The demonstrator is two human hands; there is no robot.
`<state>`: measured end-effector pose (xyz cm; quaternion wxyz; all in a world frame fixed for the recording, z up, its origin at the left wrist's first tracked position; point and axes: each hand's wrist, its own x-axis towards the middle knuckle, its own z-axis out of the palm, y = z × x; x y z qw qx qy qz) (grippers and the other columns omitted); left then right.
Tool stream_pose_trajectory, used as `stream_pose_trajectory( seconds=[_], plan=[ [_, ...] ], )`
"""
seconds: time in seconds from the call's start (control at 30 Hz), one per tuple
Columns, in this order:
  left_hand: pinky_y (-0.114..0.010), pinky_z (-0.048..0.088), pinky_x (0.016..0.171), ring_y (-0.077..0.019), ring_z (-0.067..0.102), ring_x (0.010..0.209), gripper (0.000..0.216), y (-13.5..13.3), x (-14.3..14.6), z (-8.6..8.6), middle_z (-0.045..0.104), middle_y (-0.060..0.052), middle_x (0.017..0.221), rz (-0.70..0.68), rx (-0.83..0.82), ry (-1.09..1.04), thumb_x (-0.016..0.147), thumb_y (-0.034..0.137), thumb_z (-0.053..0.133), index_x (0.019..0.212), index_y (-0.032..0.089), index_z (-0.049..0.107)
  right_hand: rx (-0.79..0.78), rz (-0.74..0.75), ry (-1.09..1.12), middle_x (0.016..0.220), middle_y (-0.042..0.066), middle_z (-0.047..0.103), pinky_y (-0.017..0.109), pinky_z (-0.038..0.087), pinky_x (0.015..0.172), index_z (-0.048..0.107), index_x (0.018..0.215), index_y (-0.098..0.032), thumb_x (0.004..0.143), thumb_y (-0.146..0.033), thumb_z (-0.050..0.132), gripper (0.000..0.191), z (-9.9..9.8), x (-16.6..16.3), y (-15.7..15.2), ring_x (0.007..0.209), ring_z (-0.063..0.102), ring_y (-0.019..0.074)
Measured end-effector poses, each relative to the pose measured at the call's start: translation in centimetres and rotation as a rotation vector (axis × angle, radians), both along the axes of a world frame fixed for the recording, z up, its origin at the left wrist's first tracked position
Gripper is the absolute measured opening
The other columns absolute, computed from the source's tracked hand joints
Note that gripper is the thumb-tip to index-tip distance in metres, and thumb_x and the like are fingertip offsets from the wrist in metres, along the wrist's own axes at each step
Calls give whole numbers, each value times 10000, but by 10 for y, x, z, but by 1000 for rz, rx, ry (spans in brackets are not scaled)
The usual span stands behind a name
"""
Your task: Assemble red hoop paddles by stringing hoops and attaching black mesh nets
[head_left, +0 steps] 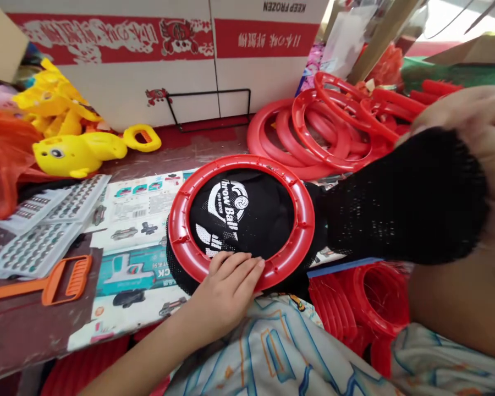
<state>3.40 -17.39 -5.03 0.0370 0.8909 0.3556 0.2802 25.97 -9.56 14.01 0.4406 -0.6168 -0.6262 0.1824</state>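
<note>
A red plastic ring (301,225) lies flat on the table over black mesh fabric with a white printed logo (231,206). My left hand (226,289) rests on the ring's near rim, fingers together and pressed down on it. My right hand (474,129), close to the camera at the right, grips a bunch of black mesh (404,198) that stretches back to the ring.
A heap of red rings (334,132) lies behind; more red rings (375,297) sit stacked below at my lap. Yellow toys (74,151), button-cell cards (41,231), an orange tool (61,280) and printed cards (136,242) lie left. A red-and-white carton (157,60) stands behind.
</note>
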Motion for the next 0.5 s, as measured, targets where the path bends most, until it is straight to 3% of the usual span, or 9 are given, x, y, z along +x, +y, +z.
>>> stream_pose_trajectory(
  seconds=[0.07, 0.17, 0.27, 0.33, 0.43, 0.5],
  plan=[
    [-490, 437, 979, -315, 592, 1158, 444, 4, 11, 10, 686, -161, 1234, -42, -41, -65, 918, 282, 610, 1307, 87, 522, 36, 87, 131, 703, 9, 509, 222, 291, 445, 631, 727, -224, 842, -462, 686, 270, 2, -13, -5, 554, 428, 82],
    [-479, 435, 1009, -322, 542, 1218, 610, 9, 26, 32, 638, -193, 1272, -101, -68, -296, 874, 449, 662, 1322, 74, 484, -61, 171, 302, 683, -28, 517, 175, 322, 449, 618, 745, -217, 861, -399, 679, 224, -5, -32, -9, 524, 456, 56],
    [-421, 472, 1004, -265, 560, 1146, 672, 11, 40, 54, 596, -149, 1168, -30, -23, -711, 809, 492, 732, 1311, 136, 463, -160, 363, 364, 612, -57, 452, 137, 278, 428, 551, 707, -198, 908, -339, 618, 255, -19, -49, -11, 471, 381, 23],
    [-404, 514, 954, -248, 564, 1084, 720, 12, 46, 64, 557, -107, 1095, 56, -19, -865, 744, 539, 775, 1284, 175, 466, -190, 514, 368, 608, -56, 458, 136, 304, 430, 530, 700, -192, 903, -306, 623, 251, -30, -57, -14, 492, 391, 30],
    [-341, 560, 807, -201, 587, 938, 429, 16, 42, 72, 559, -54, 967, 114, -48, -891, 807, 371, 761, 1138, 208, 541, -228, 661, 296, 630, -43, 517, 149, 397, 482, 552, 730, -190, 878, -259, 645, 188, -42, -61, -20, 552, 471, 54],
    [-264, 553, 713, -149, 606, 816, 177, 19, 29, 73, 591, -26, 870, -47, -152, -838, 837, 144, 672, 977, 201, 580, -273, 722, 237, 604, -48, 519, 149, 392, 466, 565, 730, -190, 876, -233, 637, 168, -45, -57, -23, 532, 469, 55]
  ],
)
